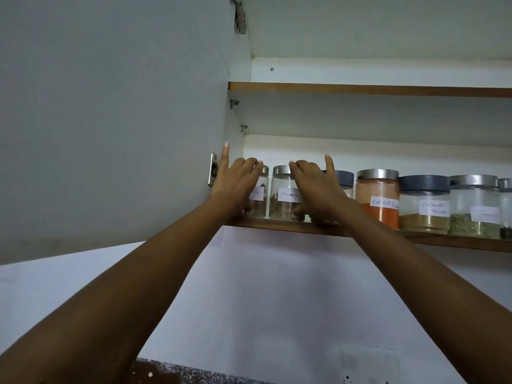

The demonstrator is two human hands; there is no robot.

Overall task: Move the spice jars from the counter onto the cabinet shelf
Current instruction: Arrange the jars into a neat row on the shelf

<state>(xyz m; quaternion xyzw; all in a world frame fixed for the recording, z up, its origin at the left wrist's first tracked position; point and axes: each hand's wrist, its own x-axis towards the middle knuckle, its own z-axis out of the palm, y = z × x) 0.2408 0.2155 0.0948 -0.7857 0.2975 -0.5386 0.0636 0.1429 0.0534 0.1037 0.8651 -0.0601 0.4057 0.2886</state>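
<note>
A row of glass spice jars stands along the front of the cabinet shelf (443, 241). My left hand (235, 181) grips the leftmost jar (260, 196), fingers curled over its steel lid and one finger pointing up. My right hand (315, 187) grips the cinnamon jar (285, 200) beside it, fingers curled over the lid's right edge, and it hides most of a grey-lidded jar (345, 178). Further right stand the red chilli powder jar (378, 200), the coriander powder jar (424, 209) and a jar of green herbs (475, 214). All jars rest upright on the shelf.
The open cabinet door (110, 120) fills the left side, its hinge (212, 170) close to my left hand. An upper shelf (360, 90) runs above. Below are the white wall, a wall socket (365, 367) and a strip of speckled counter (171, 374).
</note>
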